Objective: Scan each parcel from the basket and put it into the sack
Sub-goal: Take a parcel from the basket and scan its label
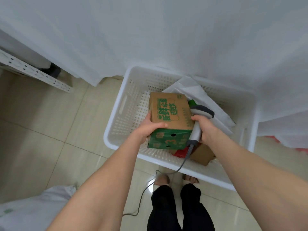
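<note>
- the cardboard box [170, 110], brown on top with green print and a green near side, is the parcel in work now; it is held over the middle of the white plastic basket [123, 117], lifted above the floor of the basket.
- the left hand [150, 129] grips the near left corner of the box, with the thumb curled over the top edge. i think this corner grip is chosen so that the printed faces stay free for reading.
- the right hand [205, 129] is closed around the handle of the barcode scanner [196, 129], just beside the right side of the box. the grey head looks to the far right, so i judge the box must still be turned to find its label.
- the scanner cable [141, 197] hangs down to the tiled floor, loose enough for the hand to move.
- the white sack [33, 209] lies near left on the floor, close to the person for easy dropping; its mouth i cannot see.
- count: one box in hand, one scanner, one basket, one sack.
- other things in the basket, at least four: a white mailer bag [188, 87] far right, a green item [192, 102], a red item [180, 153] and a brown carton [202, 155] near right.
</note>
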### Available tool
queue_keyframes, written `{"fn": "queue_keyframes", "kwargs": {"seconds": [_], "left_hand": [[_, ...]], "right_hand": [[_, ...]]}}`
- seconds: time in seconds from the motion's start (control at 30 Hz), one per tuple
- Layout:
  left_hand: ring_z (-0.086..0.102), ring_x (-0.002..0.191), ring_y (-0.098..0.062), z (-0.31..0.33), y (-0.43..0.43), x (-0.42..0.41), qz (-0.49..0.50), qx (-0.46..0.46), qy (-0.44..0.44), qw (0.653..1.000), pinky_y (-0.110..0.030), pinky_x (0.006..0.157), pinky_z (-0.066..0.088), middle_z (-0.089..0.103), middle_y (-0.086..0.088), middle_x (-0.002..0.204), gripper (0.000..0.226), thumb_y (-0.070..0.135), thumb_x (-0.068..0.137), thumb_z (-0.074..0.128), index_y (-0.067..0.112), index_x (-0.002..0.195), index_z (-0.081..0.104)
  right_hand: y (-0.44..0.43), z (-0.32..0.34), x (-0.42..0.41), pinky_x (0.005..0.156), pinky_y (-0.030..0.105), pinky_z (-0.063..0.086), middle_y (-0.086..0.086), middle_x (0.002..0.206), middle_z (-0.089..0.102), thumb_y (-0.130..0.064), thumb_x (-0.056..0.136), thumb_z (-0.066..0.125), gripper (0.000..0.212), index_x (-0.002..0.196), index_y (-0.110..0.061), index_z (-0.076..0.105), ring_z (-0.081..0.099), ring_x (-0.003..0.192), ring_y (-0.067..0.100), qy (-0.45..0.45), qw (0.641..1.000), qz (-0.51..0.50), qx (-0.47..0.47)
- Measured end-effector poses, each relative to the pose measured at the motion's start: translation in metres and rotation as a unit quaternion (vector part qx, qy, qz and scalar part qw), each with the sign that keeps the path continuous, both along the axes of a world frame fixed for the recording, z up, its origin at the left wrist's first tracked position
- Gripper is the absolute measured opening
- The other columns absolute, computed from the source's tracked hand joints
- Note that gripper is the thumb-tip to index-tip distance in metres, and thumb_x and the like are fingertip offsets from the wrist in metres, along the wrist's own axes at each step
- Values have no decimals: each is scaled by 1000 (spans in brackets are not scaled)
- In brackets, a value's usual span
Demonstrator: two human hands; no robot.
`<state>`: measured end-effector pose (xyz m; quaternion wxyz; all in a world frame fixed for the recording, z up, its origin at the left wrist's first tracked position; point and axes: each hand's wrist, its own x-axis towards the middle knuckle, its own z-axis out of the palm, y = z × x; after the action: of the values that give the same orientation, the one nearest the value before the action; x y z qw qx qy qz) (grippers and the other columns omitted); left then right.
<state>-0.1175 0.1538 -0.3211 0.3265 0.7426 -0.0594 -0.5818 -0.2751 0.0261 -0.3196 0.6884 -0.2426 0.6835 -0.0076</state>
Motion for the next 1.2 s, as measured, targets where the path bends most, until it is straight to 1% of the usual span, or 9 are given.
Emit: {"fn": "queue_keyframes", "kwargs": {"seconds": [0.07, 0.13, 0.33, 0.5, 0.63, 0.77, 0.9, 1.07, 1.2], "left_hand": [[48, 123, -20, 7, -10, -2, -94, -3, -83, 992, -44, 103, 43, 39, -4, 144, 118, 36, 57, 91, 33, 149, 15], [40, 131, -25, 11, -17, -10, -140, 4, -198, 970, -47, 109, 37, 22, -6, 150, 130, 34, 57, 90, 31, 153, 2], [20, 140, -34, -10, -18, 0, -369, 66, -411, 831, -46, 108, 36, 9, -10, 156, 94, 39, 72, 77, 31, 149, 23], [36, 131, -28, -14, -14, 13, -476, 65, -486, 730, -47, 104, 34, 39, -2, 147, 67, 25, 82, 63, 35, 143, 36], [60, 103, -26, 17, -20, 32, -358, 77, -492, 790, -34, 77, 48, 66, -4, 115, 39, 23, 89, 56, 25, 127, 57], [59, 83, -25, 65, -19, 42, -200, 146, -433, 867, -31, 64, 42, 68, -6, 97, 22, 31, 89, 60, 17, 104, 68], [65, 88, -28, 113, -11, 40, -104, 163, -365, 911, -33, 73, 51, 70, -8, 97, 24, 35, 88, 62, 13, 96, 68], [63, 100, -31, 194, -19, 36, -57, 125, -344, 929, -36, 83, 52, 69, -9, 106, 27, 31, 87, 63, 13, 106, 68], [65, 96, -29, 256, -29, 32, -36, 91, -331, 938, -40, 85, 55, 70, -8, 106, 31, 32, 83, 65, 13, 107, 68]], "right_hand": [[-3, 15, 2, 72, 40, 54, 11, 86, 63, -19, 94, 58, 10, 92, -10, 56, 62, 73, 25, -8, 999, -31, -6], [-4, 25, 8, 68, 37, 53, 9, 81, 60, -21, 94, 58, 13, 86, -13, 53, 59, 69, 22, -23, 998, -66, 0], [18, -6, 21, 62, 31, 52, 9, 102, 67, -22, 88, 66, 29, 114, -10, 61, 64, 85, 22, -78, 988, -131, 32], [25, -16, 33, 60, 30, 53, 8, 96, 65, -24, 87, 68, 33, 116, -9, 60, 65, 84, 21, -118, 979, -155, 52], [14, -2, 33, 65, 30, 53, 6, 82, 59, -24, 86, 70, 25, 101, -7, 60, 58, 71, 17, -97, 988, -120, 27], [12, 31, 19, 60, 30, 49, 7, 87, 57, -23, 86, 70, 26, 103, -7, 60, 55, 73, 18, -68, 991, -112, 12], [16, 87, 13, 64, 33, 52, 9, 104, 59, -24, 81, 73, 50, 125, -6, 58, 58, 87, 23, -71, 992, -105, 3], [15, 173, 10, 63, 31, 49, 7, 103, 59, -23, 85, 71, 43, 124, -9, 56, 57, 82, 21, -86, 992, -82, -31], [8, 235, 3, 63, 34, 51, 10, 113, 58, -22, 89, 68, 42, 127, -11, 51, 58, 96, 26, -111, 988, -88, -61]]}}
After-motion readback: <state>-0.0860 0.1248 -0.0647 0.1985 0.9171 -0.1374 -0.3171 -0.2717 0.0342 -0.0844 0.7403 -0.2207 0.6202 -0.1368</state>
